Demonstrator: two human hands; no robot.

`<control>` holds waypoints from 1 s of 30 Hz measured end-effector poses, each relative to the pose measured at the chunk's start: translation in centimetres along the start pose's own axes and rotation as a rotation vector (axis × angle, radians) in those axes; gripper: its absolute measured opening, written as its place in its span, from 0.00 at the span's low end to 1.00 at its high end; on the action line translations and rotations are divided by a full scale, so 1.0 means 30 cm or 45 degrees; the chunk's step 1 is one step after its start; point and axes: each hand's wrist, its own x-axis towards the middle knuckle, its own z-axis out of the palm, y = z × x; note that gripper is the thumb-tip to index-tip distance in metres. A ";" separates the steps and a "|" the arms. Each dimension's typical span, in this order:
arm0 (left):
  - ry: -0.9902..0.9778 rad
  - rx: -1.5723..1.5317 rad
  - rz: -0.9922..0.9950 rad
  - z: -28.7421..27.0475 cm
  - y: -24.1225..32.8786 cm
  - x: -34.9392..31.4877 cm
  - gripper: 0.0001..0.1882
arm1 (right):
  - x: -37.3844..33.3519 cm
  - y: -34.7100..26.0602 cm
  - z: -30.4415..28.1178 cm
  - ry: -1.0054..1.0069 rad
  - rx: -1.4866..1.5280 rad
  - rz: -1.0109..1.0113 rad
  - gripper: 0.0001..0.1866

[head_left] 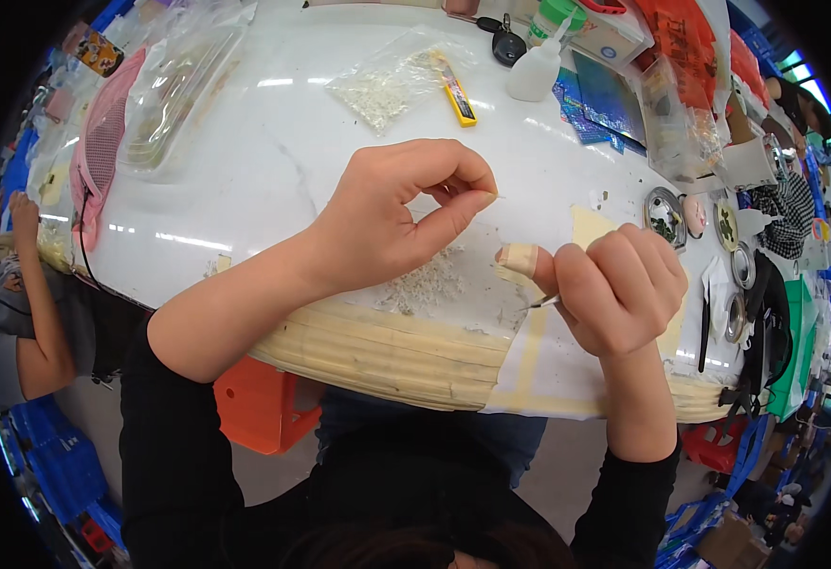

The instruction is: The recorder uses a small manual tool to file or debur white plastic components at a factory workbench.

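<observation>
Over the middle of the table my left hand [406,209] is closed in a pinch, thumb against forefinger. A faint thin sliver shows at its fingertips, too small to name. My right hand [619,289] is curled in a fist near the table's front edge. From beneath its fingers sticks the tip of a thin pointed metal tool [543,302], perhaps tweezers; the rest of it is hidden. Beige tape [519,258] wraps the right thumb. Below the left hand lies a loose scatter of small white bits [420,287].
A clear bag of white bits [377,95], a yellow box cutter [457,98] and a white squeeze bottle [535,76] stand or lie farther back. Small round metal dishes [665,213] are at right. Beige padding [387,356] lines the front edge. Another person's arm [41,303] is at left.
</observation>
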 end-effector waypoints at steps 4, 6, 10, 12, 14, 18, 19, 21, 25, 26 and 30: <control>0.041 -0.020 -0.086 -0.004 -0.005 0.000 0.02 | 0.000 -0.013 0.005 0.078 -0.010 -0.080 0.17; 0.050 -0.020 -0.138 -0.004 -0.015 0.000 0.02 | 0.001 -0.014 0.004 0.070 0.004 -0.082 0.17; 0.031 0.322 -0.275 -0.023 -0.027 0.007 0.03 | 0.000 -0.013 0.010 0.051 0.021 -0.076 0.19; 0.031 0.491 -0.231 -0.038 -0.058 0.010 0.03 | 0.001 -0.013 0.009 0.028 0.039 -0.063 0.19; 0.016 0.595 -0.231 -0.052 -0.074 0.017 0.04 | 0.001 -0.009 0.012 0.019 0.062 -0.059 0.20; -0.017 0.654 -0.353 -0.068 -0.071 0.028 0.04 | -0.009 0.001 0.019 -0.016 0.078 -0.033 0.20; -0.016 0.663 -0.388 -0.071 -0.069 0.030 0.04 | -0.007 0.003 0.018 -0.024 0.085 -0.019 0.20; 0.043 0.618 -0.336 -0.074 -0.078 0.033 0.04 | -0.003 0.008 0.013 -0.043 0.092 0.010 0.20; -0.086 0.292 -0.278 -0.061 -0.057 0.029 0.04 | -0.006 0.018 0.022 0.018 0.133 0.134 0.19; -0.168 0.273 -0.252 -0.051 -0.051 0.020 0.04 | -0.006 0.017 0.017 -0.014 0.148 0.141 0.19; -0.396 0.287 -0.231 -0.022 -0.019 -0.007 0.06 | 0.001 0.018 0.003 -0.091 0.189 0.157 0.17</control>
